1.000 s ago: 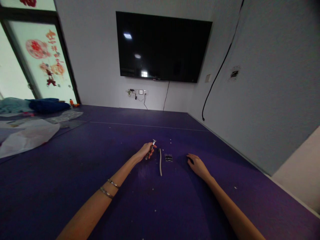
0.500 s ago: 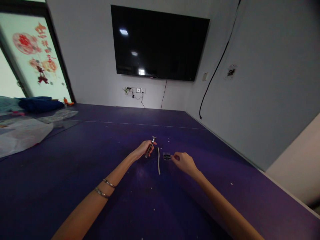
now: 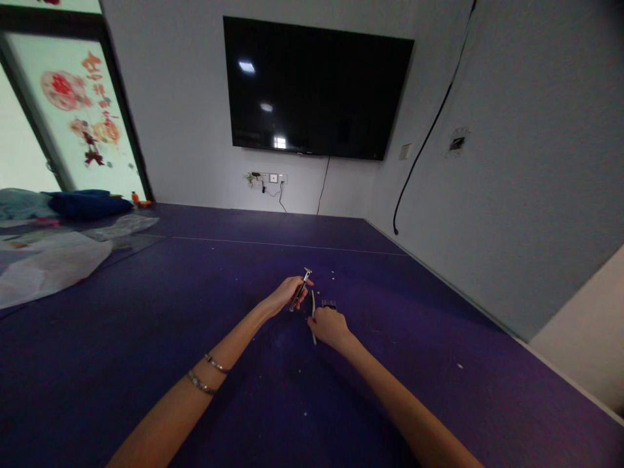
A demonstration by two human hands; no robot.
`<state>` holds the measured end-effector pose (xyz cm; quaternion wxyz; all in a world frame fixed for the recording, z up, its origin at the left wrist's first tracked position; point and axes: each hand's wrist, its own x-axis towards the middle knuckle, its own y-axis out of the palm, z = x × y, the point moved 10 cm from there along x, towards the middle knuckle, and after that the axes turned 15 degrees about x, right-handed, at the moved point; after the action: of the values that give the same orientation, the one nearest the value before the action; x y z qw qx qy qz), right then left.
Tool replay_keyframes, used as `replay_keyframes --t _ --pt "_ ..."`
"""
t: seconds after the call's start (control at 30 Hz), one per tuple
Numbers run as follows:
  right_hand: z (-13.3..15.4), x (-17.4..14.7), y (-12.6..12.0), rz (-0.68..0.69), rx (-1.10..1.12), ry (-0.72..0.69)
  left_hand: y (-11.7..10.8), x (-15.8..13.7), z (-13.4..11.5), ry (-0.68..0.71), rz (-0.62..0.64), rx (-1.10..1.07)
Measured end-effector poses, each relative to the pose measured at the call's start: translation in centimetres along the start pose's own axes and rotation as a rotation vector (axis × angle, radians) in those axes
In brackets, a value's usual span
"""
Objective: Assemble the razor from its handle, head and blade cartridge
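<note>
My left hand (image 3: 292, 292) is closed around a slim black-and-silver razor (image 3: 299, 292), its T-shaped head pointing up and away. Just right of it, a thin pale strip (image 3: 312, 300) lies lengthwise on the purple surface. My right hand (image 3: 330, 325) is over the middle of this strip, with curled fingers and thumb closed at it; the hand covers that part. Directly beyond the right knuckles sits a small clear case (image 3: 329, 303) with dark contents, partly hidden by the hand.
The wide purple surface (image 3: 195, 312) carries scattered white specks. Clear plastic sheeting (image 3: 58, 260) and dark blue cloth (image 3: 90, 203) lie at the left. A television (image 3: 316, 91) hangs on the far wall, and a black cable (image 3: 429, 133) dangles along the right wall.
My right hand has left the small clear case and moved left and nearer to me, onto the pale strip. My left hand still holds the razor. The view has shifted slightly.
</note>
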<state>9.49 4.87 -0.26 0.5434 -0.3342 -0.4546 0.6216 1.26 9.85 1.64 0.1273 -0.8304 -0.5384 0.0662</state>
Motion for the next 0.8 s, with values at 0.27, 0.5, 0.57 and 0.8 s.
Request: replay_keyframes --t 0.27,0.5,0.57,0.8 --pt "-2.3 -0.1 -4.3 -0.076 0.119 0.008 0.2 -0.6 -1.1 0.014 0.018 -0.005" --pt "-6.1 0.2 -11.0 -0.2 0.539 -0.128 -0.2 -1.8 -2.9 0.098 0.032 0.062" --pt "-6.9 0.1 -12.8 -0.245 0.61 -0.178 -0.5 -1.8 -3.3 0.135 0.002 0.08" --pt "-8.4 -1.1 -16.1 -0.24 0.739 -0.258 -0.7 -1.5 -4.0 0.24 -0.106 0.14"
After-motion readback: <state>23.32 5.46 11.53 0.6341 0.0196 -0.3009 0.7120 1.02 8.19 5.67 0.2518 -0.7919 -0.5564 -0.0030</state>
